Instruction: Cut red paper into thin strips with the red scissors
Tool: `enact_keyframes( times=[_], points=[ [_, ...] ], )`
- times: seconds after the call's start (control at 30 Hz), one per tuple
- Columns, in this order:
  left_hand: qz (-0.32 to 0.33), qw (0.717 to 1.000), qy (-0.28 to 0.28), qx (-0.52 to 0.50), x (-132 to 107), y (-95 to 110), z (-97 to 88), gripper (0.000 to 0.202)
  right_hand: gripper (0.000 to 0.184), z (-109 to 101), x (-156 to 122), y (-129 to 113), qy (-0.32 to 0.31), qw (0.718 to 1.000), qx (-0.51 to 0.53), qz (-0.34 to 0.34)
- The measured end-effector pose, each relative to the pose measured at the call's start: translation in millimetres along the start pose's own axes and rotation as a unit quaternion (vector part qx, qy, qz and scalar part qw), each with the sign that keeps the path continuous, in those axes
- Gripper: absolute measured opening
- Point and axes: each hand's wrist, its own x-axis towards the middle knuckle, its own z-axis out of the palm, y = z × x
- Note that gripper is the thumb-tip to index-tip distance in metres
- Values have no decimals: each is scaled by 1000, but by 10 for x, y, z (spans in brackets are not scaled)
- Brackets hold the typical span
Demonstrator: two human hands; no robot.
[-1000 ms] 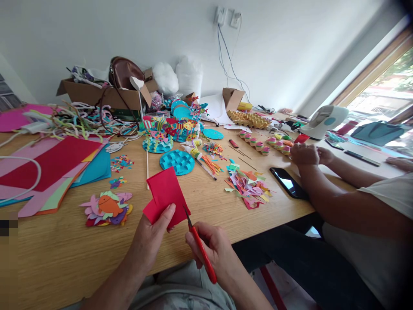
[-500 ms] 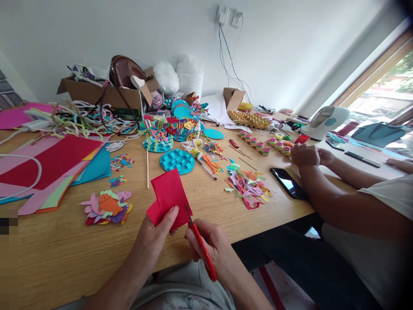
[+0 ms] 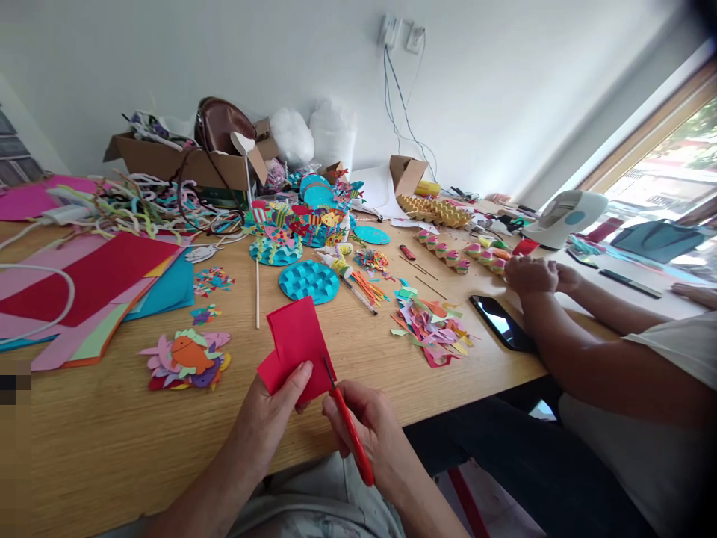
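My left hand [image 3: 280, 403] pinches a piece of red paper [image 3: 296, 332] between thumb and fingers, above the table's front edge. The paper has a step cut into its left side. In my right hand [image 3: 370, 422] is a pair of scissors [image 3: 352, 433] with red handles, its blades at the paper's right edge. How far apart the blades are I cannot make out. Left of my hands lies a pile of paper fish [image 3: 190, 359], an orange one on top. Beyond the paper rests a blue scalloped disc [image 3: 308, 282].
Paper scraps [image 3: 431, 325] and a black phone [image 3: 501, 321] lie to the right, near a co-worker's hands [image 3: 535, 275]. Coloured paper sheets [image 3: 101, 284] are stacked at the left. Glue bottles [image 3: 339, 265], a wooden stick [image 3: 257, 295] and a cardboard box [image 3: 162, 161] stand or lie farther back.
The view has shifted slightly. My hands still hold the red paper and the scissors in nearly the same pose, the blades still at the right edge.
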Motion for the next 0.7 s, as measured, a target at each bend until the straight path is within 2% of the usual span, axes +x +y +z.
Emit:
enact_keyframes(
  times=[0.5,0.7],
  points=[
    [-35,999,14,-14,-30,40,8,20,41,35,22,104,23,999,-42,-9],
    [-71,996,-18,-59,-75,103,58,23,36,33,27,97,13,1000,-4,-14]
  ],
)
